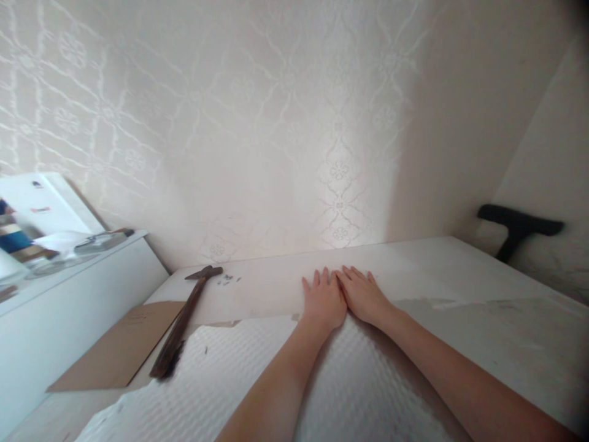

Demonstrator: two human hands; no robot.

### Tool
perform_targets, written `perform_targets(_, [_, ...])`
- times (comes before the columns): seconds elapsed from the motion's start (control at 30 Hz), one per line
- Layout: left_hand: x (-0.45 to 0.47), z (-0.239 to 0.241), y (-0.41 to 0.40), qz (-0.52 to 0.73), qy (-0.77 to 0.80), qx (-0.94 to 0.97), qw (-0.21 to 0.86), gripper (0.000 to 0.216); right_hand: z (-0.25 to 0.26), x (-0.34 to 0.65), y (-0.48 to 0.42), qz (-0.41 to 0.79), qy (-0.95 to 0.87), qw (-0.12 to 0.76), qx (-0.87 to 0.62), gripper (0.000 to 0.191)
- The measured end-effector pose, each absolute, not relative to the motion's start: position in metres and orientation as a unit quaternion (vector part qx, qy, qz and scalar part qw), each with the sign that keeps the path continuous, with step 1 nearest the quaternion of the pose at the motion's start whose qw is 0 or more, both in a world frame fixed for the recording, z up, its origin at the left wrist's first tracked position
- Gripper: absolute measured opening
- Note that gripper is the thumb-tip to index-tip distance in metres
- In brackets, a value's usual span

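My left hand [324, 302] lies palm down with fingers spread on the white board [271, 282] near the wall. Beside it, my right hand [364, 296] also lies flat with fingers apart, its thumb side touching the left hand. Beneath my wrists spreads a white sheet with a dimpled texture [248, 368], its far edge uneven and partly hidden by my hands. To the left a hammer [186, 313] with a wooden handle rests with its dark head toward the wall. Several small nails [226, 280] lie scattered next to the hammer head, and one more small dark piece [206, 350] is on the sheet.
Brown cardboard [124, 344] lies left of the hammer, partly under it. A white cabinet [83, 313] with clutter on top stands at the left. At the right is a black T-shaped handle [518, 222]. A patterned wall [276, 123] rises behind the board.
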State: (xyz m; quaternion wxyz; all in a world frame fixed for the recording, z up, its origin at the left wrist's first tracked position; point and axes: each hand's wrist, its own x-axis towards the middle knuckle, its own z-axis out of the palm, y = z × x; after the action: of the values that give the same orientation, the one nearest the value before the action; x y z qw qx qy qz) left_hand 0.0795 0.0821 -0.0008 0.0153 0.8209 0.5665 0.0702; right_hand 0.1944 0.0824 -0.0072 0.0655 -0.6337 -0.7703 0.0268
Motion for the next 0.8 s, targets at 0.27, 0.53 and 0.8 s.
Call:
perform_targets(0.27, [0.0801,-0.0003,0.0812,0.070,0.565,0.822,0.010,0.053,-0.0114,0.1949,0.0839,0.013,-0.770,0.076,-0.634,0.050])
perform_targets(0.53, [0.0796,-0.0010,0.0816,0.068,0.566,0.822,0.011,0.054,-0.0095,0.1945,0.0827,0.016,-0.770,0.073,-0.634,0.051])
perform_targets(0.8, [0.0795,-0.0010,0.0816,0.064,0.565,0.822,0.006,0.054,-0.0076,0.1947,0.0824,0.023,-0.773,0.063,-0.631,0.052])
